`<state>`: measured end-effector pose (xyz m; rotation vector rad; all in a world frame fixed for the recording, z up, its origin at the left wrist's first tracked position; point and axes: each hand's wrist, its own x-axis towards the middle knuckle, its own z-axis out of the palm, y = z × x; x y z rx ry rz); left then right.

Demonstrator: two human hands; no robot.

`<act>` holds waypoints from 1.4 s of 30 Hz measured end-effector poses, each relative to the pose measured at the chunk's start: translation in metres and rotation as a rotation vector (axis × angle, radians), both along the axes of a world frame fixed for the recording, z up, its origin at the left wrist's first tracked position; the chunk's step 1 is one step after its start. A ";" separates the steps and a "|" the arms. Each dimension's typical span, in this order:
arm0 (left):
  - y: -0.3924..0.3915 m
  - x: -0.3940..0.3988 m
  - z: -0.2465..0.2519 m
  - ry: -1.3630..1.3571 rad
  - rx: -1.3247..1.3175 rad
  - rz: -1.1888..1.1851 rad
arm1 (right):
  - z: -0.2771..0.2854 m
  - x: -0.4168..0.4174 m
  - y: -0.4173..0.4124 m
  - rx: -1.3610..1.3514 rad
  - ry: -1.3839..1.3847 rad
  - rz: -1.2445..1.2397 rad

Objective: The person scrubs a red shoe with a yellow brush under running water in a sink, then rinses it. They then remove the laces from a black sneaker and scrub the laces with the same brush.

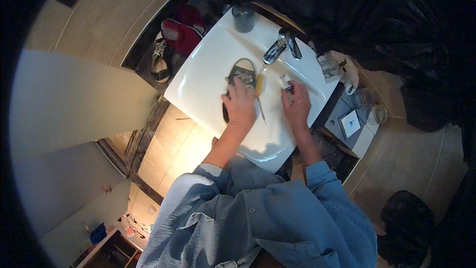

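A black canvas sneaker with a white toe cap (244, 64) lies in the white washbasin (202, 78), toe towards the faucet side. My left hand (240, 100) rests over its laces with the fingers spread. Just right of the shoe lies a brush with a yellow head (261, 83) and a thin handle. My right hand (296, 102) holds a small white and dark object, perhaps a bottle, between thumb and fingers; its exact kind cannot be told. Above the brush, the chrome faucet (275, 51) seems to let out a thin stream of water.
A dark cup (244, 19) stands on the basin's back left corner. Left of the basin are a second sneaker (160, 61), a red shoe or cloth item (183, 35) and bottles. On the right lie a crumpled white packet (347, 70), glass jars (378, 114) and a white tile (350, 123).
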<state>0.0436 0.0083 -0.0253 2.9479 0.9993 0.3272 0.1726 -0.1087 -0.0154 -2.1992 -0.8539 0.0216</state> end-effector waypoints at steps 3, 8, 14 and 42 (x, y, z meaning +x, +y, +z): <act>0.007 -0.009 0.005 -0.018 0.013 0.016 | -0.021 -0.008 0.003 -0.063 0.022 0.076; 0.016 -0.022 0.010 0.070 0.027 0.043 | -0.032 0.007 0.034 -0.113 0.082 0.056; 0.018 -0.025 0.014 0.077 0.003 0.053 | -0.061 0.009 0.054 -0.113 0.297 0.212; 0.032 -0.029 0.047 -0.339 -0.471 0.150 | -0.043 -0.028 0.074 -0.223 0.482 0.134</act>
